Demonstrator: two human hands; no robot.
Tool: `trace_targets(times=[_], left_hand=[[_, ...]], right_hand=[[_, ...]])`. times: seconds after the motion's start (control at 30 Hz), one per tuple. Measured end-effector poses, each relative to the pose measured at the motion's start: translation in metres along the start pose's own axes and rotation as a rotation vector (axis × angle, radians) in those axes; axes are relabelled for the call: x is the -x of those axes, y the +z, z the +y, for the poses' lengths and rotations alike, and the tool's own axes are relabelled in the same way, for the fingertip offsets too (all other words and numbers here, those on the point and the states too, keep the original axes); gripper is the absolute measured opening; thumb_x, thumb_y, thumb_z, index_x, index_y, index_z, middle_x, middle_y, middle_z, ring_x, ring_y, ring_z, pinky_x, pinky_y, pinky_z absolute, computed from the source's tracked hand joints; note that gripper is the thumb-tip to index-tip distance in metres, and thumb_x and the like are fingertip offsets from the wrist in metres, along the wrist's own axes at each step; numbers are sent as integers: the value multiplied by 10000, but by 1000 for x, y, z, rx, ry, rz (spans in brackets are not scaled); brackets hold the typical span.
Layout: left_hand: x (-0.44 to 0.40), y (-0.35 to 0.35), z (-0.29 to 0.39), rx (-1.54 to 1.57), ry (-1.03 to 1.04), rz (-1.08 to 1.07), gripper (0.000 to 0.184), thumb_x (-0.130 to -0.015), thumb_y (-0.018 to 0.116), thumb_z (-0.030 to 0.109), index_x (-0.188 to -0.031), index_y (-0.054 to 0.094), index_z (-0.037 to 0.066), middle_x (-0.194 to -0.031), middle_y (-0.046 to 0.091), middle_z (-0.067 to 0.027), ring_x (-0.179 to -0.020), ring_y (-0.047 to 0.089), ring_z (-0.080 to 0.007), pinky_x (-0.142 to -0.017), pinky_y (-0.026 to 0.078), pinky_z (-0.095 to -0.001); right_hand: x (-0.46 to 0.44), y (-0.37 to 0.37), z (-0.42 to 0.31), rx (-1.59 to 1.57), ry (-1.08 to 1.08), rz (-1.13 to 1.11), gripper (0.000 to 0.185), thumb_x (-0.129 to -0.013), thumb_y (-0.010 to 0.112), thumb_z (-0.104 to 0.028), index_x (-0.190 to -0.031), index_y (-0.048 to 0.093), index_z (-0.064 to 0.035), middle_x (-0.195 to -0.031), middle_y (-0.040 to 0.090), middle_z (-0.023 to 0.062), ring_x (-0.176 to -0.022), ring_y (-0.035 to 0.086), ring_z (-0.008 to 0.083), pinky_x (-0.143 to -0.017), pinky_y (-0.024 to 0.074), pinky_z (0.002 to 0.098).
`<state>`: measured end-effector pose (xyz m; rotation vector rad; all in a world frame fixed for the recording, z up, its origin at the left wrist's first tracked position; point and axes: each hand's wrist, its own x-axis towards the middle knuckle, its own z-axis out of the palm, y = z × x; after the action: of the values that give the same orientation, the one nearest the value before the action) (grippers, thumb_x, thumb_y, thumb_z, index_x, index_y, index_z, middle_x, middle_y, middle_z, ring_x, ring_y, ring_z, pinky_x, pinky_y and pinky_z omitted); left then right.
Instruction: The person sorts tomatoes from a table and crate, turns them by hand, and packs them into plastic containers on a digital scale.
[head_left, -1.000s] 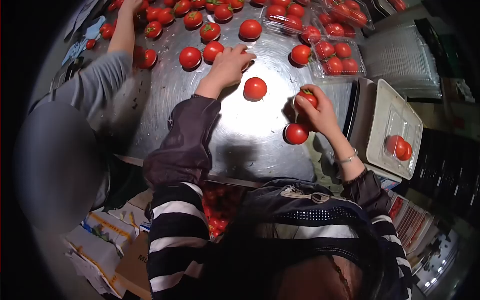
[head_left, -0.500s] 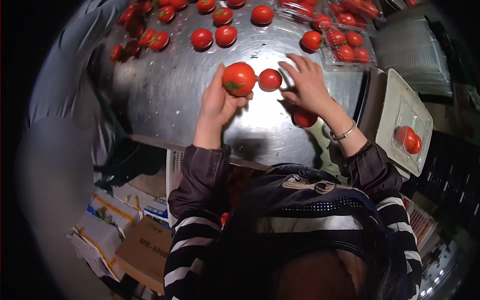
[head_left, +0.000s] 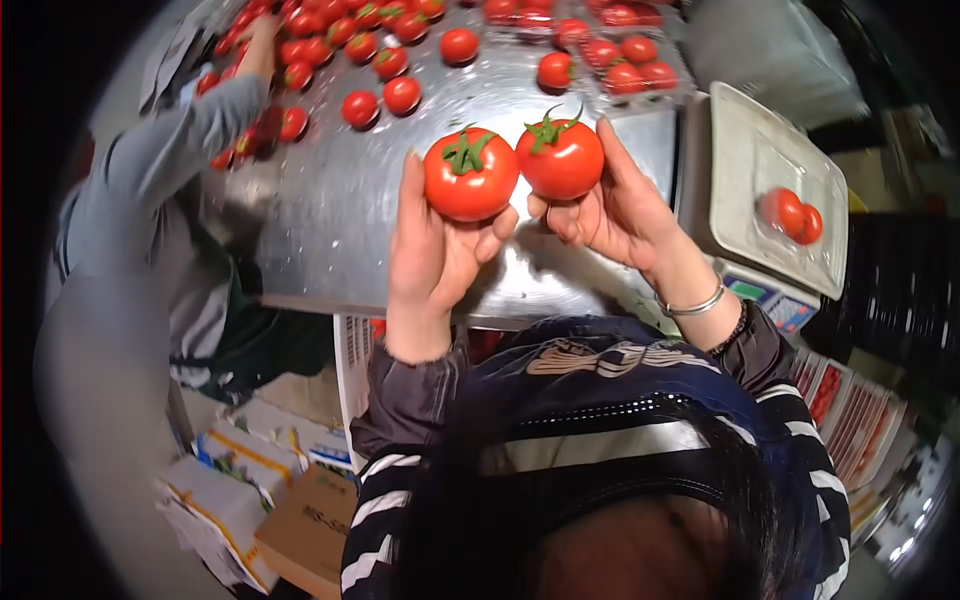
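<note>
My left hand is closed around a large red tomato with a green calyx on top. Beside it, my right hand grips a second red tomato, its leafy stem end also facing up. The two tomatoes are side by side, nearly or just touching, above the steel table. Past them on the metal lie two loose tomatoes, the closer one just beyond my left hand's tomato. Another tomato rests near the clear packs.
Clear plastic packs of tomatoes stand at the back right. On the right is a scale whose tray holds a plastic box with tomatoes. At left, a co-worker's arm reaches into a tomato pile. Cardboard boxes sit below.
My right hand, open over the table before, now holds a tomato up beside the left one. The left hand's tomato has turned calyx upward. A co-worker's arm has come into view at left.
</note>
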<state>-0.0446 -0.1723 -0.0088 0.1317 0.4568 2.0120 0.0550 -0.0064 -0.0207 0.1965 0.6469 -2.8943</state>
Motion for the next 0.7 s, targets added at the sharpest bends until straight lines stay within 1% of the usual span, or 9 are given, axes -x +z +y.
trace_targets(times=[0.17,0.27,0.43,0.5,0.57,0.6,0.63,0.67,0.7], left_hand=[[9,55,-27,-93,-47,-90,575,-903,360,473,-1232,362,1,-1047,530,-163,-730,555,-263,-515,456,-269],[1,77,-49,-135,-92,-122,605,-896,360,493,-1247,349,1,-1065,523,-164,-749,551,-261,-529,458,-268],[-17,103,-83,-203,-204,-140,638,-887,351,520,-1257,339,0,-1087,514,-164,-774,553,-262,-560,467,-272],[-28,108,-102,-208,-266,-169,646,-885,343,529,-1257,339,0,-1093,511,-163,-774,554,-261,-566,468,-273],[-36,107,-117,-219,-314,-136,642,-830,503,473,-1258,348,19,-1132,492,-163,-856,547,-269,-611,487,-292],[-42,110,-124,-225,-334,-124,659,-803,583,445,-1258,353,28,-1152,483,-164,-898,544,-273,-633,497,-301],[-49,115,-131,-223,-350,-144,659,-803,583,445,-1258,353,28,-1152,483,-164,-898,544,-273,-633,497,-301],[-55,121,-138,-448,-309,-195,658,-778,616,407,-1252,358,29,-1136,491,-162,-897,546,-271,-653,495,-306],[-60,126,-145,-668,-257,-245,662,-754,650,369,-1246,364,30,-1119,499,-161,-897,549,-268,-673,492,-311]], right_hand=[[65,25,-9,-108,-149,93,700,-852,295,-615,-1228,391,-33,-879,602,206,-580,579,199,-432,439,225],[97,22,-18,-202,-128,-109,713,-840,271,-643,-1225,401,-58,-856,605,191,-535,526,166,-435,400,237],[135,16,-28,-303,-200,-78,720,-824,293,-661,-1216,411,-70,-813,603,167,-516,475,153,-484,383,256],[151,3,-34,-292,-206,-60,688,-833,331,-629,-1216,409,-62,-821,596,148,-543,469,153,-509,379,267],[173,-7,-42,-287,-235,-30,673,-838,351,-612,-1216,407,-59,-825,592,138,-557,467,153,-521,376,272],[186,-9,-46,-112,-304,55,641,-833,405,-570,-1216,407,-56,-861,587,136,-592,489,162,-546,395,279],[198,-12,-52,69,-370,141,614,-828,460,-527,-1216,406,-54,-897,582,133,-628,511,171,-572,413,285],[210,-15,-59,250,-431,229,594,-824,514,-484,-1215,406,-51,-933,577,131,-663,533,179,-597,432,291],[223,-19,-68,259,-447,242,594,-824,514,-484,-1215,406,-51,-933,577,131,-663,533,179,-597,432,291]])
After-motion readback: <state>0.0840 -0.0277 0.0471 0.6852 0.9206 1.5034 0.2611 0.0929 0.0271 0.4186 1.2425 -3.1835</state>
